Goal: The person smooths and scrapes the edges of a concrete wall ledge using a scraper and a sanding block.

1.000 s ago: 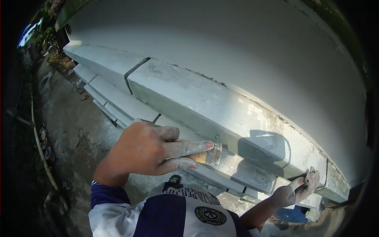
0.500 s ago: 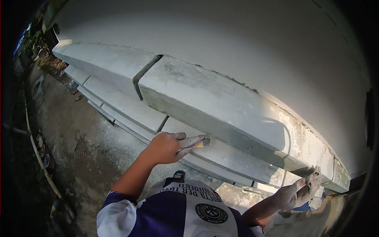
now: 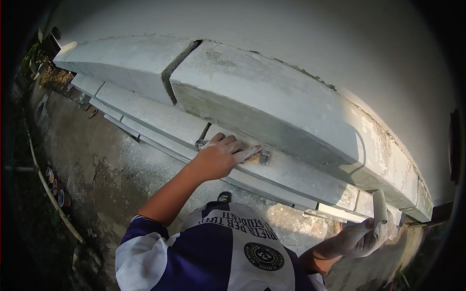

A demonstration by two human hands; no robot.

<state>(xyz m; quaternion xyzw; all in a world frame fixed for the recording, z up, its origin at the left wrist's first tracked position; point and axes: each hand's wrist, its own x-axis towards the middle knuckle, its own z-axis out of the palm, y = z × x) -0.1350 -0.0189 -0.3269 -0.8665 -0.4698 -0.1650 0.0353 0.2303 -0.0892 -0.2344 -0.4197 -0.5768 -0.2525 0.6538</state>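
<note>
My left hand [image 3: 218,157], dusted with white, is wrapped round a flat tool [image 3: 262,156] with a dark and yellow surface. Its rounded dark end [image 3: 200,144] sticks out on the left, beside a joint in the lower white ledge [image 3: 291,174]. The tool lies against that ledge. At the lower right my right hand [image 3: 359,238], also whitish, is closed on a pale tube-like object [image 3: 380,206], held upright near the underside of the upper ledge [image 3: 272,111].
A smooth wall [image 3: 291,39] rises behind the ledges. A dark gap [image 3: 177,70] splits the upper ledge. On the stained concrete ground [image 3: 107,179] at left lie a long pipe [image 3: 48,199] and small containers [image 3: 62,196]. A dark shoe [image 3: 224,196] shows below.
My left hand has moved up and right along the lower ledge, and more of its tool shows. The tube in my right hand now stands more upright. The view has shifted slightly.
</note>
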